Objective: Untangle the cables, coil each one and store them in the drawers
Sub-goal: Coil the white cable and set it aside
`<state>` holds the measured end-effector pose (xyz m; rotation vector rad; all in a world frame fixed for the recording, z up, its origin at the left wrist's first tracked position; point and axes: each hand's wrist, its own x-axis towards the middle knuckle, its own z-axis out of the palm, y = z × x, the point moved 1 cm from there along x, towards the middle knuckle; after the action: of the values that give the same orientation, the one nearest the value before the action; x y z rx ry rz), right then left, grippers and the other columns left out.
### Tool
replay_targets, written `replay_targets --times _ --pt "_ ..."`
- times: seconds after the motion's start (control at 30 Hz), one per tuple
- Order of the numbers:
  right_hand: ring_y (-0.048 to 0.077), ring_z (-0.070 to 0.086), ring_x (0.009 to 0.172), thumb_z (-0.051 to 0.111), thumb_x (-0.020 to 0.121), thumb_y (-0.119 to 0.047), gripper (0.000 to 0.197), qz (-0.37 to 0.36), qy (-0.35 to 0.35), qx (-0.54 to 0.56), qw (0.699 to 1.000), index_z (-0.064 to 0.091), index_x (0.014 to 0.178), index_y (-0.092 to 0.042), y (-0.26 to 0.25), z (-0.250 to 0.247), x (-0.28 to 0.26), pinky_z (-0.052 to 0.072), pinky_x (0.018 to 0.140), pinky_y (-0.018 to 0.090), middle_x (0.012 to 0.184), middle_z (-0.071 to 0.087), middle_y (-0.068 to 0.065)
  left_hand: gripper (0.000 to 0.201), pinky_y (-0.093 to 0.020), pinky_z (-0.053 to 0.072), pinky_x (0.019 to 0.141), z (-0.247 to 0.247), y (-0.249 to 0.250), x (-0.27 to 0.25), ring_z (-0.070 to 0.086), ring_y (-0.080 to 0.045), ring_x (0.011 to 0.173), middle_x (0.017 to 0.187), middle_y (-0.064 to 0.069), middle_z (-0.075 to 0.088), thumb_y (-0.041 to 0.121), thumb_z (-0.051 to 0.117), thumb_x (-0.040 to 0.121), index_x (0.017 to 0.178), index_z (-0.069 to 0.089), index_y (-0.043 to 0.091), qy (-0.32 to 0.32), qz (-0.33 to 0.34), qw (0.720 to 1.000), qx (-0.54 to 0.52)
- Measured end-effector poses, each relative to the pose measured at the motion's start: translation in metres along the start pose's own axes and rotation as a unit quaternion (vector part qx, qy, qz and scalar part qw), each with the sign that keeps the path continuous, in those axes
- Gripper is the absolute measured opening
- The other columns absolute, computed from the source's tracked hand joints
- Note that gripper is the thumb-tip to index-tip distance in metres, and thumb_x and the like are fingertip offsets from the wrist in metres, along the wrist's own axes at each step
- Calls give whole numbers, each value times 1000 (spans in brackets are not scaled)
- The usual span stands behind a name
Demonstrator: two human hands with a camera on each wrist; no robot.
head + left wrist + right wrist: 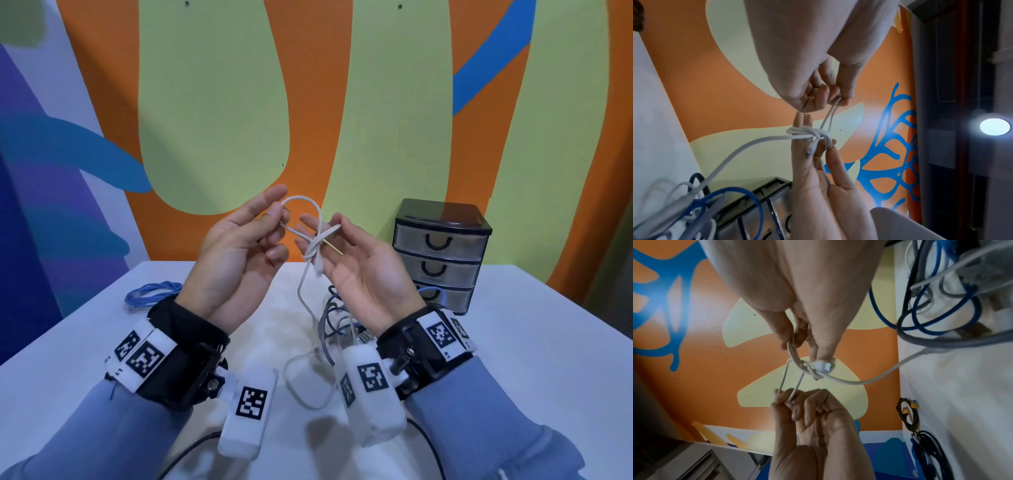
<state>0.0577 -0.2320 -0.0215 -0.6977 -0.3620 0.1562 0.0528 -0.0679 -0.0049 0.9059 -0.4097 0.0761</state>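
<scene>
A white cable [310, 219] hangs between my raised hands, looped and knotted [813, 134]. My left hand [275, 216] pinches the top of the loop between thumb and fingers; in the left wrist view its fingertips [838, 97] hold two strands. My right hand [325, 236] pinches the knot, with the white connector [821, 365] under its thumb. The cable's tail drops to a tangle of blue, grey and white cables [337, 322] on the table. A black three-drawer unit [442, 253] stands behind my right hand, all drawers shut.
A coiled blue cable [152, 291] lies on the white table [513, 359] to the left. A blue cable shows through the bottom drawer [433, 294]. A black cable with yellow ends [908, 415] lies on the table. A painted wall [205, 120] stands close behind.
</scene>
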Motion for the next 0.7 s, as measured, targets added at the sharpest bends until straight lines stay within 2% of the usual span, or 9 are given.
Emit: replay_targets --times 0.1,0.17,0.23,0.3,0.37,0.43,0.47,0.57,0.7 --pt "45 61 130 50 109 -13 12 -4 19 -21 1000 57 104 -4 0 -3 2 57 103 49 134 64 32 30 -17 41 62 -1 8 0 46 -7 69 90 -1 63 7 60 98 126 69 12 -6 35 999 -36" --pt "49 61 127 49 109 -13 12 -4 22 -68 997 55 106 -3 3 -3 1 58 100 47 134 63 34 29 -17 46 66 -2 12 -1 50 -8 70 91 -3 65 5 60 99 126 69 11 3 61 998 -19" --pt "49 69 114 46 111 -14 13 3 13 -123 992 53 111 -3 8 0 -1 62 94 41 133 61 37 28 -17 49 68 -1 13 -3 53 -9 70 90 -5 68 3 63 97 124 71 9 19 83 996 29" --pt "38 75 89 42 112 -16 14 23 -4 -195 981 51 111 -5 15 3 -2 61 79 32 125 65 38 29 -17 51 68 1 13 -6 54 -10 69 91 -7 71 4 67 94 121 71 9 26 95 992 73" --pt "25 66 67 39 113 -16 18 46 -29 -271 961 53 111 -4 23 7 -4 51 70 29 97 73 30 35 -19 52 66 2 12 -8 55 -11 67 94 -11 73 6 72 88 122 70 13 24 101 988 116" --pt "19 49 57 38 112 -14 24 55 -51 -312 947 59 110 -2 28 8 -6 39 67 31 73 65 17 30 -23 51 64 2 11 -9 55 -15 66 95 -15 74 1 73 91 118 69 14 27 118 979 165" --pt "17 42 55 38 111 -12 26 53 -55 -327 942 62 110 -2 29 9 -7 35 65 30 67 57 13 24 -25 51 65 1 10 -8 57 -16 67 94 -15 75 -1 73 92 112 72 13 37 131 972 191" --pt "11 35 56 38 109 -14 32 49 -63 -333 939 67 108 -1 27 9 -7 22 60 30 67 43 6 13 -26 55 75 -5 7 -4 67 -20 81 95 -9 81 2 74 94 102 79 11 69 162 945 277" --pt "8 35 62 41 108 -20 26 55 -69 -233 968 62 102 -5 20 13 -10 15 63 33 81 62 2 9 -26 56 78 -10 5 -2 70 -13 76 91 -7 82 15 76 97 102 82 10 68 149 924 345"
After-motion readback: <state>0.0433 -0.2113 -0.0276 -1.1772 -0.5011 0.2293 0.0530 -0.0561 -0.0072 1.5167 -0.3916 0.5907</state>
